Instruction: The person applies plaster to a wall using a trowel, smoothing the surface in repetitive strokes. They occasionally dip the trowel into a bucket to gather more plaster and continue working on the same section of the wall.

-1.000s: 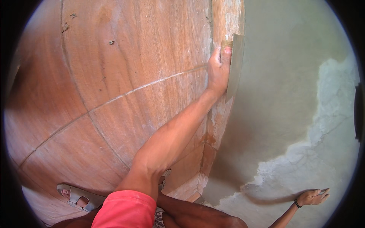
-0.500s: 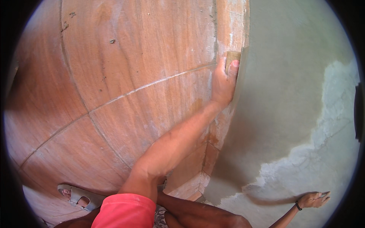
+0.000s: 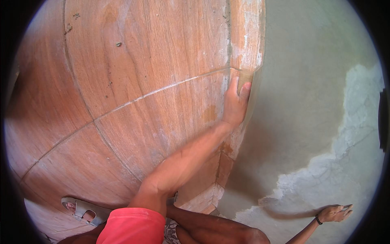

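Note:
My left hand (image 3: pixel 236 101) is closed around the tan, block-like handle of a plastering trowel (image 3: pixel 244 77). The trowel's thin plate shows almost edge-on, along the grey plastered surface (image 3: pixel 300 81) and beside the narrow strip of tile (image 3: pixel 247 32). Much of the handle is hidden by my fingers and thumb. At the lower right, my right hand (image 3: pixel 335 213), with a dark band at the wrist, is empty, its fingers loosely stretched out near the paler part of the plaster (image 3: pixel 308 183). Whether it touches the surface I cannot tell.
Wood-patterned tiles (image 3: pixel 162 105) with grout lines cover the left side, with small crumbs (image 3: pixel 118 44) on them. My sandalled foot (image 3: pixel 87 212) and bent leg (image 3: pixel 219 225) are at the bottom. A tiled corner (image 3: pixel 217 183) meets the plaster. A dark object (image 3: pixel 383 120) shows at the right rim.
My left hand and the trowel have slid down in the picture, toward me, along the plaster's edge. My right hand has stayed nearly where it was.

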Motion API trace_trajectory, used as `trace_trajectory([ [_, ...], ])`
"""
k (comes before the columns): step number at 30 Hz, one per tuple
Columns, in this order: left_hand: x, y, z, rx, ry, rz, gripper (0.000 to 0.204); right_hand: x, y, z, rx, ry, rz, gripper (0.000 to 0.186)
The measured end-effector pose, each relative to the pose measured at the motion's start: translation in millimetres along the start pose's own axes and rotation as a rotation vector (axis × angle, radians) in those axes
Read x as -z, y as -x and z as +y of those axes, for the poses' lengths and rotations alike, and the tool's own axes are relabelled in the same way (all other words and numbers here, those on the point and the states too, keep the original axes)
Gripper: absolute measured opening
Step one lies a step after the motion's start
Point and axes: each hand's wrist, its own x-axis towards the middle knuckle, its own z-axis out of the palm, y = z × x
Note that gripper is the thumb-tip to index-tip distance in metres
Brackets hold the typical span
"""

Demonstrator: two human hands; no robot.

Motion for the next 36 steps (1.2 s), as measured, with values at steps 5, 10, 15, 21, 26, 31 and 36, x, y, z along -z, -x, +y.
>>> trace_trajectory([
  [5, 4, 14, -8, 0.007, -0.005, -0.035, 0.062, 0, 1, 3, 0.016, 0.045, -0.005, 0.052],
  [10, 10, 47, -19, 0.058, -0.021, -0.064, 0.06, 0, 2, 3, 0.013, 0.086, -0.018, 0.051],
  [15, 23, 92, -41, 0.201, 0.08, -0.064, 0.063, -3, 6, 7, -0.015, -0.041, -0.022, 0.055],
  [21, 28, 7, -18, 0.065, 0.064, 0.107, 0.06, -1, 3, 2, -0.01, 0.045, -0.012, 0.057],
  [26, 5, -22, 11, -0.061, 0.026, 0.052, 0.049, -2, 0, 0, 0.012, 0.051, 0.037, 0.055],
  [31, -11, -17, 12, -0.115, -0.067, 0.1, 0.044, -1, 0, 4, 0.04, 0.054, 0.042, 0.053],
  [36, -29, -3, 13, -0.139, -0.155, 0.096, 0.043, -5, 2, 5, 0.015, 0.045, 0.062, 0.05],
])
